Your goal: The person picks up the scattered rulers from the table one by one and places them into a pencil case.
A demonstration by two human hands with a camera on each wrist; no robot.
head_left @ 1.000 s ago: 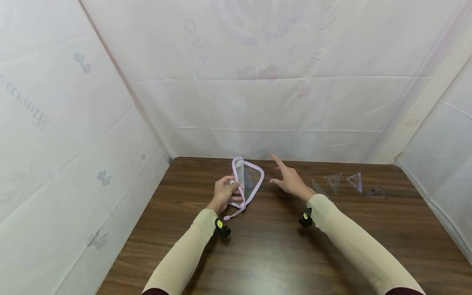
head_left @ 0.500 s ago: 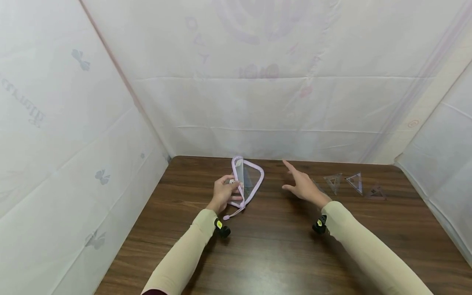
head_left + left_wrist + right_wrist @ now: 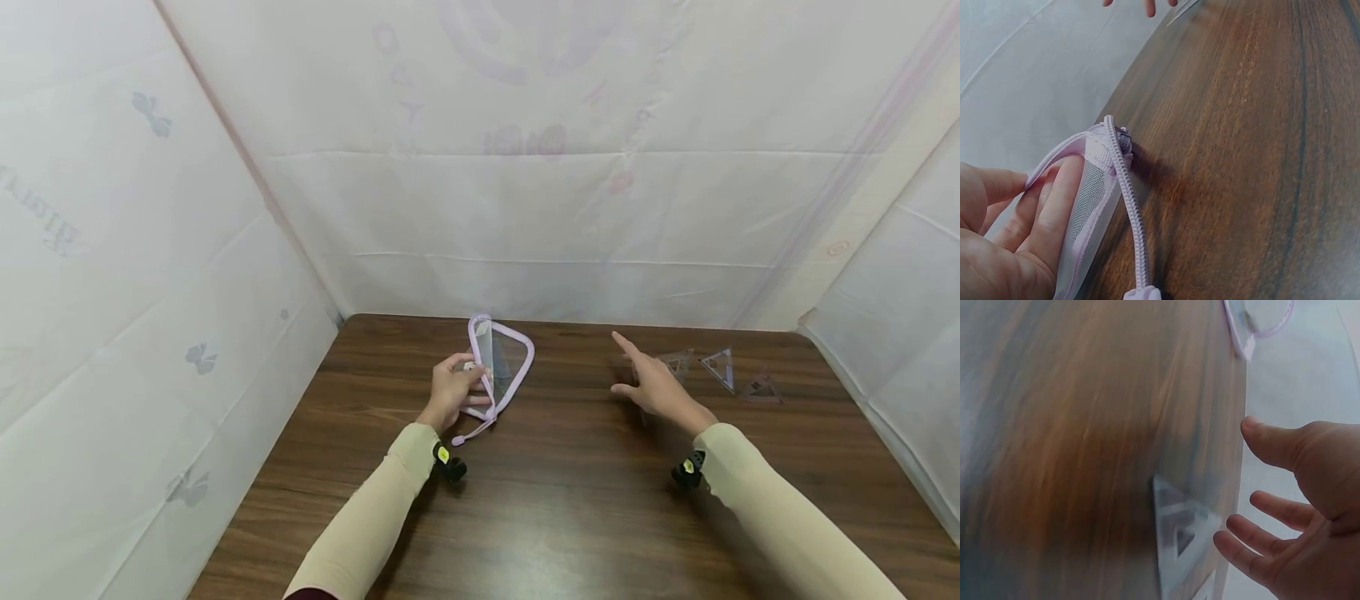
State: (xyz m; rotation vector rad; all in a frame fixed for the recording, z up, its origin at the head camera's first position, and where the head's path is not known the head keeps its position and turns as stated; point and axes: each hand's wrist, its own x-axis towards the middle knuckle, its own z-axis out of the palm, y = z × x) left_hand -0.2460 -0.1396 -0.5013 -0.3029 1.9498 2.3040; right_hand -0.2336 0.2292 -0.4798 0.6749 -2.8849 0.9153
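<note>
My left hand holds the edge of a mesh zip pouch with lilac trim, its mouth spread apart. A bluish triangular shape shows inside; I cannot tell exactly what it is. In the left wrist view, thumb and fingers grip the lilac edge beside the mesh, and a braided pull cord hangs down. To the right, my right hand hovers with fingers extended, holding nothing. Beneath it lies a clear set square, mostly hidden by the hand in the head view.
More clear triangular set squares lie to the right: one behind the hand, a bluish one and a reddish one. Everything stands on a brown wooden table. White printed sheeting rises along its back and sides.
My right hand has moved rightward, away from the pouch and over the nearest set square. The left hand keeps its hold on the pouch in about the same place.
</note>
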